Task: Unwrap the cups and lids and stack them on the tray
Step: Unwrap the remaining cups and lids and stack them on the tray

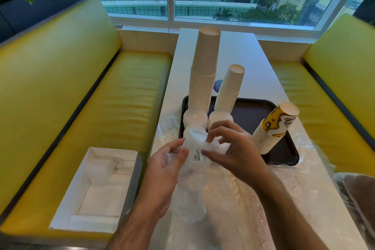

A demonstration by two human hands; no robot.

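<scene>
Head view: left hand (162,166) and right hand (229,148) both pinch a clear plastic wrapper (192,170) with curled fingers, above the table (263,71). The wrapper sleeves a stack of lids (194,134) (contents blurred). Dark tray (249,111) holds three inverted cup stacks: tall (205,67), shorter (231,89), yellow-printed (276,128).

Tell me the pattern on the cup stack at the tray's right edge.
Yellow with white and dark swirling print, on the patterned cup stack, seen in the head view.
</scene>
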